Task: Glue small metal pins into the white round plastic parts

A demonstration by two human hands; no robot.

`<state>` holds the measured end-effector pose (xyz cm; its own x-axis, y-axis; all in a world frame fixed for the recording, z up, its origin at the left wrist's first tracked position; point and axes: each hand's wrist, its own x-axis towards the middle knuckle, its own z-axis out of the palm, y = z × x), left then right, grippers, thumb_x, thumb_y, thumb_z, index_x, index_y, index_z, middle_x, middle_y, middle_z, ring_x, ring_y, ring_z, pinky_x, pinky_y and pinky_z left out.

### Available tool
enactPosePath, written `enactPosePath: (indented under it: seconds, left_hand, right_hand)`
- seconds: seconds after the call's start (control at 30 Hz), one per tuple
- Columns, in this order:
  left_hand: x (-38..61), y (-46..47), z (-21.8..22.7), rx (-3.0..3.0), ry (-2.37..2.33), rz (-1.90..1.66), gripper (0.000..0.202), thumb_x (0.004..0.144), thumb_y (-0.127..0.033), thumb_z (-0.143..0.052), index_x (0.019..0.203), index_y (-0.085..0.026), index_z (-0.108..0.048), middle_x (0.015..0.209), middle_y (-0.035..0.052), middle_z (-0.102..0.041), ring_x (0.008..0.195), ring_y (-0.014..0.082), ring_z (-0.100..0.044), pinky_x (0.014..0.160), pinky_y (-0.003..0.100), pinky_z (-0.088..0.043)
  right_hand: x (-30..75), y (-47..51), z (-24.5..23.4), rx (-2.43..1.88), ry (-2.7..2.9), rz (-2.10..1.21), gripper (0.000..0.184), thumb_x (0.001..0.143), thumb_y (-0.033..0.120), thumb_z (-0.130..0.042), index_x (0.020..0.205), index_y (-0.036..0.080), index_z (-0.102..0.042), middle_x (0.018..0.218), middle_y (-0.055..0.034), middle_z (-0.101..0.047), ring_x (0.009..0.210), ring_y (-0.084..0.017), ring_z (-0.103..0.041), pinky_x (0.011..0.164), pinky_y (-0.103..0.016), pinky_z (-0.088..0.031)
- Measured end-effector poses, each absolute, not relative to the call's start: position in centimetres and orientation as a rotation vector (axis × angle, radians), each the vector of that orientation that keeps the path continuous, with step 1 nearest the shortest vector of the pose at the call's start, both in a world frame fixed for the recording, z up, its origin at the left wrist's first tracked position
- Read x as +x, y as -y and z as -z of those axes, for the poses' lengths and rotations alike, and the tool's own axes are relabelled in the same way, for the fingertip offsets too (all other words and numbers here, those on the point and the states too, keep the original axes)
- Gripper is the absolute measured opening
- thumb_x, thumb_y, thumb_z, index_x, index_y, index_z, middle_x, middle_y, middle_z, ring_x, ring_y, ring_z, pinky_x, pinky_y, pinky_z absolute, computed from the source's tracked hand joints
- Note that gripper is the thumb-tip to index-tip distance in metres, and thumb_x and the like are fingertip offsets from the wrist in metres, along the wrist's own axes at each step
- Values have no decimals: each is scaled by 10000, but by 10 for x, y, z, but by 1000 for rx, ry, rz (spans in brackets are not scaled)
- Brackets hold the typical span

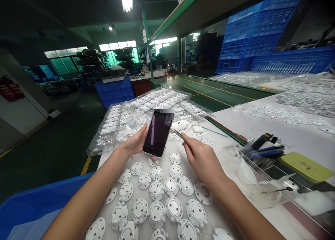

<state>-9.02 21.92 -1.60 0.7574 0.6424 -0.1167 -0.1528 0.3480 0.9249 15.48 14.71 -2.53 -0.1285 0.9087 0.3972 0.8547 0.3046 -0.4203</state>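
My left hand (135, 140) is wrapped round a smartphone (157, 135) with a dark, reflective screen, tilted up towards me above the table. Pinched in my right hand (200, 152) is a pair of metal tweezers (178, 132), its tips close to the phone's right edge; whether they touch it I cannot tell. Below both hands, several round white plastic discs (156, 190) with small dark holes lie spread on the white table. Small white pieces (205, 138) form a loose pile beyond my right hand, near a white tube-like object with a red mark (180, 124).
Clear trays (115, 128) packed with small white parts lie at the back left. A blue bin (52, 194) stands at lower left. At right are a tool holder (261, 149), a yellow-green lid (306, 166) and a clear bottle (264, 194). Blue crates (248, 34) are stacked behind.
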Motion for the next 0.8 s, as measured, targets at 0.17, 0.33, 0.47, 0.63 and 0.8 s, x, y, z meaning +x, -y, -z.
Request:
enactPosePath:
  seconds: [0.17,0.33,0.47,0.63,0.8]
  left_hand:
    - [-98,-226,-12,1130,-553,-578,630,966,-611,-282,1485,-258,-339,1280,180,-608,1026,398,-664,689,523,-596]
    - [-101,-207,-31,1134,-593,-633,633,964,-611,-299,1479,-246,-356,1316,183,-582,1079,411,-636,705,530,-600]
    - [-97,-170,-38,1108,-623,-697,603,972,-589,-306,1482,-271,-339,1347,185,-550,1112,427,-612,678,541,-606]
    - [-79,-112,-40,1035,-555,-763,560,988,-546,-313,1492,-302,-303,1328,174,-559,1135,435,-594,663,535,-609]
    - [-47,-56,-34,953,-505,-802,537,988,-529,-334,1423,-233,-440,1242,168,-611,1065,406,-633,646,520,-615]
  right_hand:
    - [169,-93,12,-1288,2008,46,438,958,230,-352,1351,188,-540,961,-69,-717,761,-210,-672,602,-323,-503]
    - [196,-40,23,-1096,2003,212,595,937,121,-453,1500,258,-317,1210,-53,-648,1026,-189,-649,853,-302,-513]
    - [217,-4,41,-1176,1836,295,633,931,123,-497,1515,260,-292,1162,-66,-672,939,-188,-683,874,-302,-516]
    - [239,24,67,-1382,1474,-73,267,950,320,-503,1198,267,-587,888,-18,-700,730,-150,-670,701,-256,-526]
    - [244,35,66,-1205,1088,-744,288,888,503,-563,867,217,-535,643,8,-530,620,-133,-535,593,-242,-467]
